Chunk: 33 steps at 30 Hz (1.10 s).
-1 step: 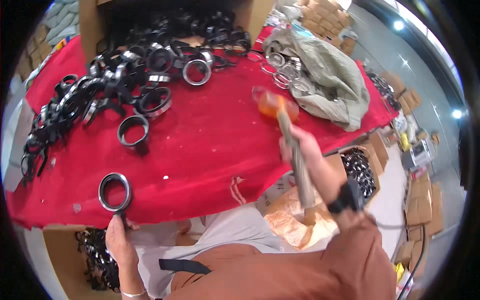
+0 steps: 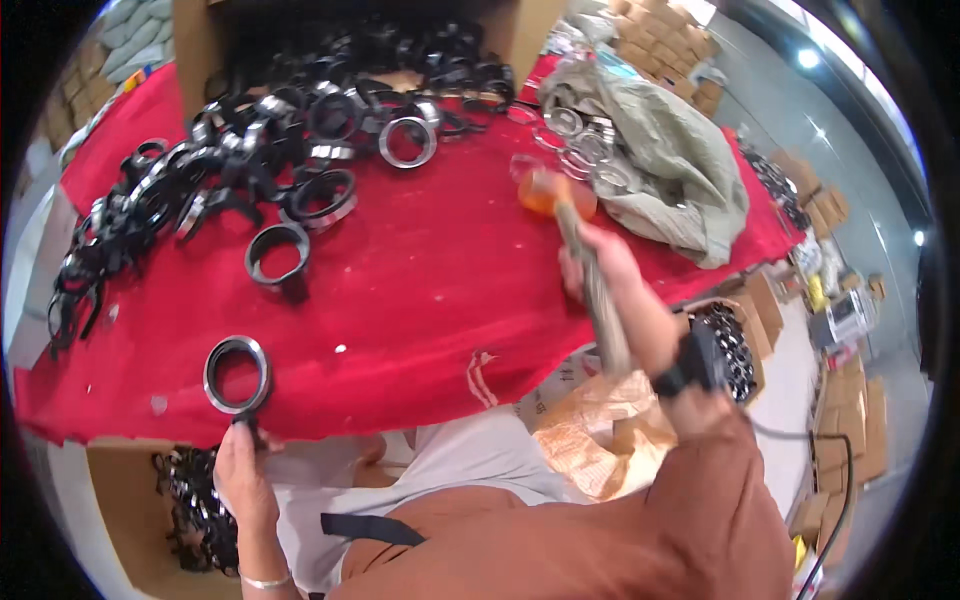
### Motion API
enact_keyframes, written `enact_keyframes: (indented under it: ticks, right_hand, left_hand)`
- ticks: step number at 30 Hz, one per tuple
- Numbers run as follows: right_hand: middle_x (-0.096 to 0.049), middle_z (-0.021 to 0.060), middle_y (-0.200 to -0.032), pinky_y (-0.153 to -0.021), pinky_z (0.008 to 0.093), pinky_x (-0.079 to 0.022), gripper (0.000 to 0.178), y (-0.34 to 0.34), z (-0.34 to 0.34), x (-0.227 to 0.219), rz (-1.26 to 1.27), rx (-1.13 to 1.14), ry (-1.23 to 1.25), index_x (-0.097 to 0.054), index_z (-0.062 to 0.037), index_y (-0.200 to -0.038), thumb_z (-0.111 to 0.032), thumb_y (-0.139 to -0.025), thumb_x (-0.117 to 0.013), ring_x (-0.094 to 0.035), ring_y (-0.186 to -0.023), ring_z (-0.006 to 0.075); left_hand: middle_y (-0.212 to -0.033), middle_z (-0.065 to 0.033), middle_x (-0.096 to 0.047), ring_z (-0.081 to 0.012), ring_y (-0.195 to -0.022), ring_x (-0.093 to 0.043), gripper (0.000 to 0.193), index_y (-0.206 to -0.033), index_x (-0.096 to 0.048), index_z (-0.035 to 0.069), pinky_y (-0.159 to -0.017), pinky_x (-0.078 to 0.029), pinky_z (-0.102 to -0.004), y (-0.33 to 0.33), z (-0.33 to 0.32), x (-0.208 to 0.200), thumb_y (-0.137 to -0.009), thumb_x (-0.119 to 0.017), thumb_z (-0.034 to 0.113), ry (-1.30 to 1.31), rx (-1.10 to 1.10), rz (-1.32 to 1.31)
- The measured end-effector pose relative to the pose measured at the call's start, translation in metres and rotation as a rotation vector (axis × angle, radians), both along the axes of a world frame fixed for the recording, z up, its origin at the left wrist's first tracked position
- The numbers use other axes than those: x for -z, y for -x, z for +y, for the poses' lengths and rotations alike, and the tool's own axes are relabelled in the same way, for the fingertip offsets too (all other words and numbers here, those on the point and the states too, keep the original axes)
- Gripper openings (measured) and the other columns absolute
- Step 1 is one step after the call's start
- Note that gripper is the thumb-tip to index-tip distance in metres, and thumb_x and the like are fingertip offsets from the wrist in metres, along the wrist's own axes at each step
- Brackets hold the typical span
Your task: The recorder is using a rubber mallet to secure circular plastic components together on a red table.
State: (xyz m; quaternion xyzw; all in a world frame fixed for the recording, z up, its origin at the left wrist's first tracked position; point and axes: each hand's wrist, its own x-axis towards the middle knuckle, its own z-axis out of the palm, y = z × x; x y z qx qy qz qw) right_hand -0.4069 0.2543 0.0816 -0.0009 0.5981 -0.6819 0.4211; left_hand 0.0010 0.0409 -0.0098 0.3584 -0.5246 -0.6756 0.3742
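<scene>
My left hand point(image 2: 243, 470) is closed around the short black stem of a ring-shaped part point(image 2: 209, 385), a black ring with a shiny metal band. The ring rests near the front edge of the red-covered table, its opening facing up. My right hand point(image 2: 603, 262) grips the pale handle of a mallet point(image 2: 597, 300) at the right. Its orange head point(image 2: 545, 197) is over the cloth, slightly blurred; whether it touches the cloth I cannot tell. Another black ring part point(image 2: 262, 277) lies beyond my left hand, and a metal-banded ring point(image 2: 427, 160) lies farther back.
A heap of black ring parts point(image 2: 225, 150) covers the table's back left, before an open carton point(image 2: 190, 60). Loose metal rings point(image 2: 583, 160) spill from a woven sack point(image 2: 690, 200) at the back right. Boxes of parts stand below the red cloth point(image 2: 420, 300).
The whole view has shifted slightly, with the table's things now a little farther right. Both hands keep their holds; the mallet has barely moved relative to the table.
</scene>
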Motion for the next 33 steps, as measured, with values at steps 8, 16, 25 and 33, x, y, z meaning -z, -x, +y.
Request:
enact_keyframes:
  ticks: [8,16,25,33]
  right_hand:
    - [-0.059,0.0096,-0.080,-0.051,0.0290,-0.050,0.036,0.046,-0.096,-0.003,0.822,0.130,0.026,-0.051,-0.0015,-0.107,-0.032,-0.088,-0.052,-0.058,-0.059,0.0167]
    - [-0.056,0.0109,-0.088,-0.058,0.0263,-0.050,0.060,-0.201,-0.095,0.008,0.741,-0.488,0.337,-0.024,-0.0016,-0.139,-0.006,-0.085,-0.049,-0.057,-0.068,0.0139]
    - [-0.053,0.0061,-0.083,-0.053,0.0182,-0.040,0.064,-0.240,-0.120,-0.007,1.248,-0.564,0.411,-0.023,-0.0013,-0.140,0.003,-0.082,-0.051,-0.047,-0.058,0.0054]
    - [-0.056,0.0241,-0.116,-0.088,0.0316,-0.044,0.052,-0.226,-0.129,-0.029,1.522,-0.816,0.134,-0.038,0.0050,-0.131,0.003,-0.082,-0.054,-0.057,-0.108,0.0262]
  left_hand:
    - [-0.072,-0.0010,-0.055,-0.0096,-0.070,-0.051,0.025,-0.082,-0.056,0.004,-0.066,-0.040,-0.0235,0.001,-0.012,-0.025,-0.094,-0.045,0.023,0.095,-0.017,-0.123]
    - [-0.064,0.0006,-0.052,-0.0067,-0.060,-0.046,0.030,-0.079,-0.056,0.003,-0.056,-0.038,-0.0217,-0.017,-0.041,0.002,-0.094,-0.046,0.026,0.130,-0.089,-0.027]
    - [-0.061,0.0012,-0.048,-0.0064,-0.057,-0.044,0.032,-0.073,-0.054,0.004,-0.054,-0.037,-0.0212,-0.015,-0.043,0.006,-0.093,-0.047,0.028,0.052,-0.119,0.061]
    - [-0.064,0.0005,-0.049,-0.0077,-0.060,-0.045,0.031,-0.075,-0.053,0.005,-0.056,-0.039,-0.0222,-0.016,-0.043,0.002,-0.094,-0.046,0.029,0.033,-0.048,-0.051]
